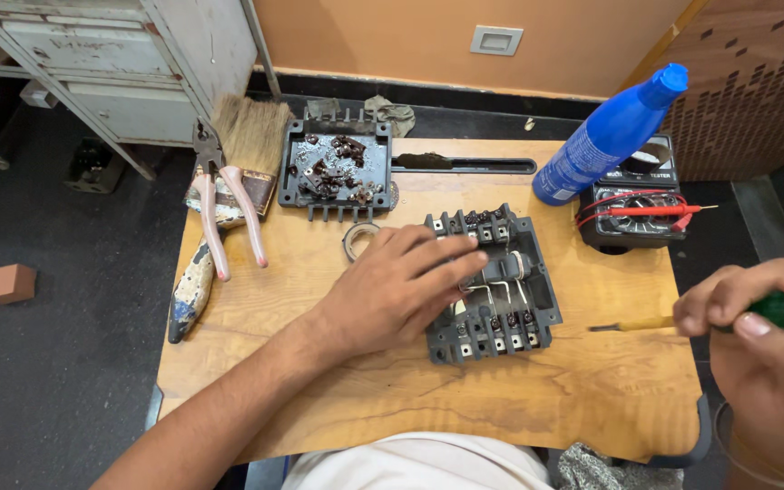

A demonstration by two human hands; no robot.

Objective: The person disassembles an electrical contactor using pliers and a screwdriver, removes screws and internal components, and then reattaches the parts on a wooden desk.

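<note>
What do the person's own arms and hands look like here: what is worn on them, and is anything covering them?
Both hands are bare, with no gloves. The left hand shows no ring or watch, and its forearm is uncovered as far as the picture's lower edge, with no sleeve in view. The right hand has a thin band looped at the wrist; its fingernails are short and unpainted.

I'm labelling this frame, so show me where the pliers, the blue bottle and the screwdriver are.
pliers [225, 213]: head view, on the pink handles.
blue bottle [602, 141]: head view, on the middle of its body.
screwdriver [632, 324]: head view, on the shaft left of the right hand [764, 349].
</note>
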